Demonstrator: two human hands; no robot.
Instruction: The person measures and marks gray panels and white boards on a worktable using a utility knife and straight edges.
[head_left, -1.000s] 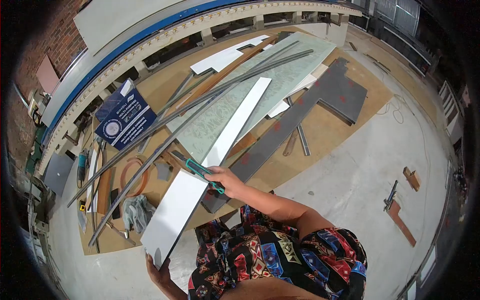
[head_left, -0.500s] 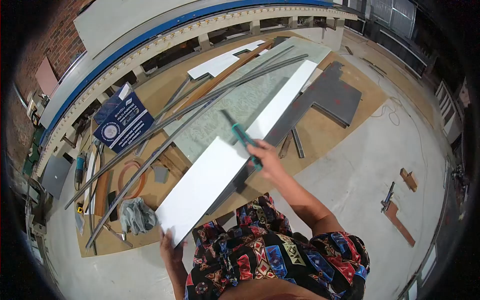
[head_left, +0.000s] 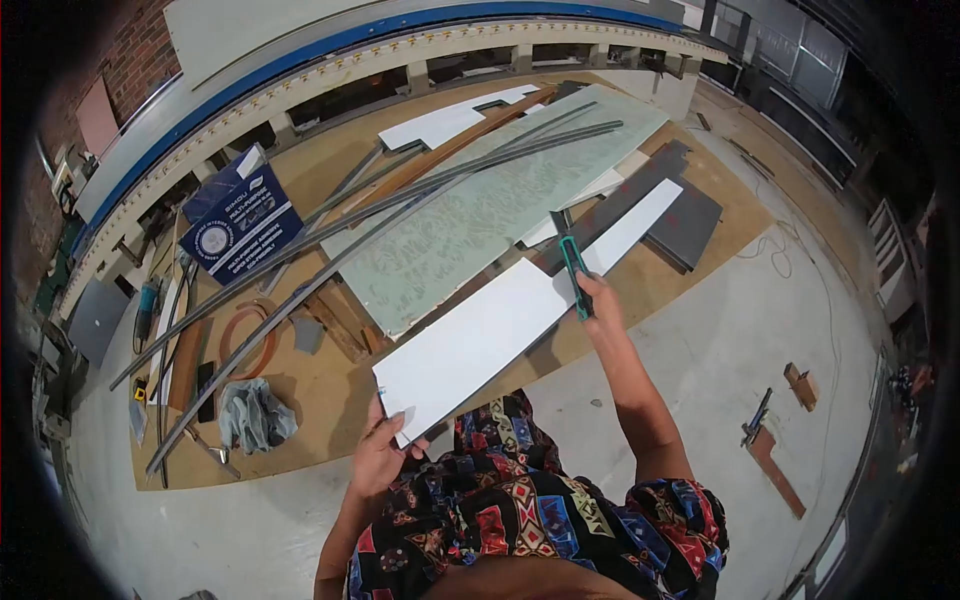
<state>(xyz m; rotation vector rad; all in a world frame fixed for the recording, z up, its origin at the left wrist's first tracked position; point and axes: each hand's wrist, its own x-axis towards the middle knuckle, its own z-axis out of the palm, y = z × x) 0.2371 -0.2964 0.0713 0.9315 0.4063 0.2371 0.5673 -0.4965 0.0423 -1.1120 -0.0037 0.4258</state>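
Observation:
A long white panel [head_left: 480,345] with a narrower far part slants from the lower middle to the upper right, above the table. My left hand [head_left: 382,450] grips its near end, thumb on the top face. My right hand [head_left: 598,300] is closed round a green-and-black hand tool [head_left: 574,265], which crosses the panel where it narrows. Whether the tool touches the panel is hard to tell. Beneath and beyond the panel are grey boards [head_left: 690,215] and a patterned pale green sheet [head_left: 430,255].
Long grey metal strips [head_left: 290,310] cross the table [head_left: 330,400]. A blue box [head_left: 240,225], a grey cloth [head_left: 257,415] and a copper-coloured coil [head_left: 248,342] are at the left. A long machine with a blue edge [head_left: 330,42] stands behind. Wooden pieces [head_left: 775,470] lie on the right floor.
The white panel has shifted right and turned, with both hands moving right too. The tool has swung more upright. More of the green sheet's right edge shows.

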